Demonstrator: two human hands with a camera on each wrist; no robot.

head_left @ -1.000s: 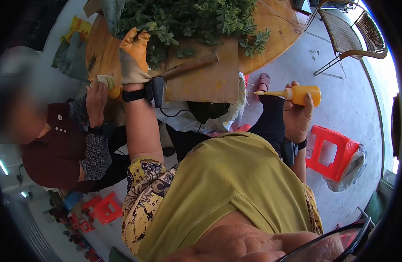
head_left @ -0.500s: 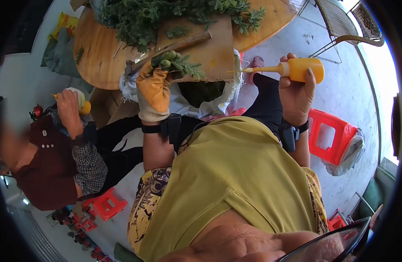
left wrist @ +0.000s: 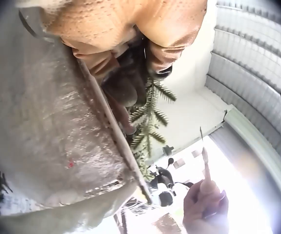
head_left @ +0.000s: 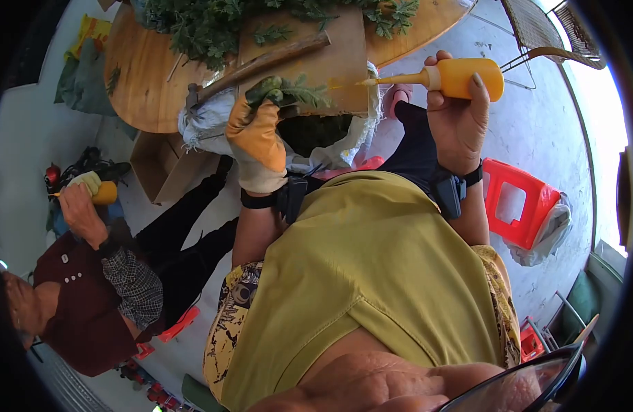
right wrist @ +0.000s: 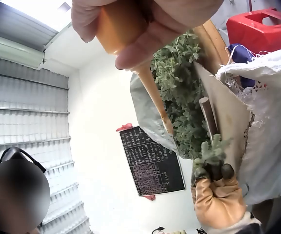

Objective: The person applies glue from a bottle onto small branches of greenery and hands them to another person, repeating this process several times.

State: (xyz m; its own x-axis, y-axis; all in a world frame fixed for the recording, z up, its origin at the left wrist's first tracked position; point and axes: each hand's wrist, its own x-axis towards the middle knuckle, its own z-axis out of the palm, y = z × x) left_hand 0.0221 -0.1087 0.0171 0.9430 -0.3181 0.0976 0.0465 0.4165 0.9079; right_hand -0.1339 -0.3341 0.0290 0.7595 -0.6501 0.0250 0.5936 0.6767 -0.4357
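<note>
In the head view my left hand (head_left: 256, 144), in an orange and grey work glove with dark fingertips, pinches a small evergreen sprig (head_left: 306, 92). Its needles point toward the right hand. My bare right hand (head_left: 457, 130) grips an orange squeeze bottle (head_left: 471, 79), held sideways with its long nozzle (head_left: 399, 80) facing the sprig. A short gap shows between nozzle tip and needles. From the left wrist, the sprig (left wrist: 151, 117) hangs below the glove's fingers. The right wrist view shows the bottle (right wrist: 122, 27) close up and the glove (right wrist: 218, 202) farther off.
A heap of evergreen branches (head_left: 213, 31) covers the wooden table (head_left: 141, 86). On cardboard (head_left: 347, 48) lies a hammer (head_left: 261, 64), above an open white woven sack (head_left: 361, 141). Another person (head_left: 83, 302) at left holds a similar bottle. A red stool (head_left: 546, 220) stands at right.
My left hand has come back from the branch heap toward my body, now with a sprig, and moved right toward the nozzle. The right hand has raised the bottle slightly up the view.
</note>
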